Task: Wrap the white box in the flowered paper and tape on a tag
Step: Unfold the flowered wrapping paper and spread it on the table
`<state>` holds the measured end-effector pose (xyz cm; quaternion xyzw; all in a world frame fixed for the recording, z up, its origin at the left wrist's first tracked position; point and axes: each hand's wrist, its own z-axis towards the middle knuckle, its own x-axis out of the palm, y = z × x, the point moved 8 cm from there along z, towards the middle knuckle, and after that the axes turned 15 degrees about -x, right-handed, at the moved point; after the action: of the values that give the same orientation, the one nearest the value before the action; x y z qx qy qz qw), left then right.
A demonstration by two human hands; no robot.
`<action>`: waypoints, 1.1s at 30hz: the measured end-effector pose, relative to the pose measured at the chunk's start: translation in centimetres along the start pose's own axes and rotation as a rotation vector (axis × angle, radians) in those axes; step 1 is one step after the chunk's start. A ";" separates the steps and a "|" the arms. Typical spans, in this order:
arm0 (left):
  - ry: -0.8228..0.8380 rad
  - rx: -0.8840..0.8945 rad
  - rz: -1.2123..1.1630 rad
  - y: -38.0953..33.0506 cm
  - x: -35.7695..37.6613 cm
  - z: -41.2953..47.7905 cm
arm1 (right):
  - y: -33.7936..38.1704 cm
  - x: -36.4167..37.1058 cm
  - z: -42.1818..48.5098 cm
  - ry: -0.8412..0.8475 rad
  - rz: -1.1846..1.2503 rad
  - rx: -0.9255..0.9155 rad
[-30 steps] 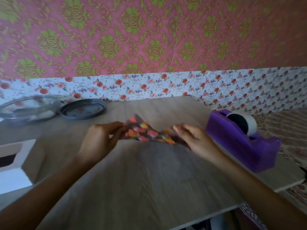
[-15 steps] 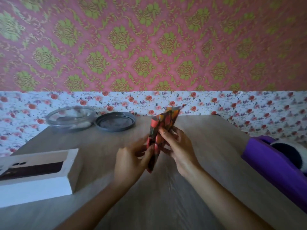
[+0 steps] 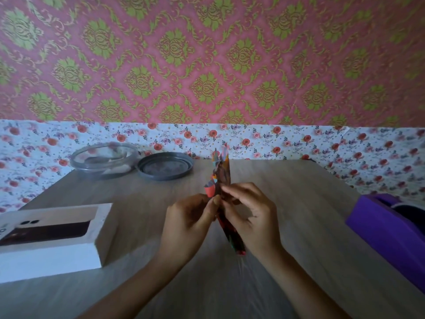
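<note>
A folded piece of dark flowered paper [image 3: 221, 173] stands edge-on above the middle of the wooden table [image 3: 299, 203]. My left hand [image 3: 186, 224] pinches its left side, and my right hand [image 3: 253, 217] pinches its right side, fingers curled round the fold. The paper's lower end pokes out below my right hand. The white box [image 3: 53, 240], with a dark phone picture on its lid, lies flat at the table's left, apart from both hands. No tag is visible.
A purple tape dispenser [image 3: 391, 231] sits at the right edge. At the back left stand a clear bowl [image 3: 103, 161] and a grey round lid [image 3: 165, 165]. Flowered wallpaper runs behind the table.
The paper went from lying low and wide between my hands to standing upright and edge-on. The view swung left, bringing the white box into sight and pushing the dispenser rightward.
</note>
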<state>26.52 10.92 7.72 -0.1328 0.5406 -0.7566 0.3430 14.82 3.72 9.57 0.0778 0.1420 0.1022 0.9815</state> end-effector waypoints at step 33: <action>-0.094 -0.498 -0.648 5.2 -2.1 1.2 | -7.9 -3.0 -4.1 -0.574 0.615 0.955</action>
<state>30.69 10.56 3.84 -0.4096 0.6210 -0.6648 0.0687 12.19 -4.08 5.02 0.5684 -0.1256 0.2799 0.7634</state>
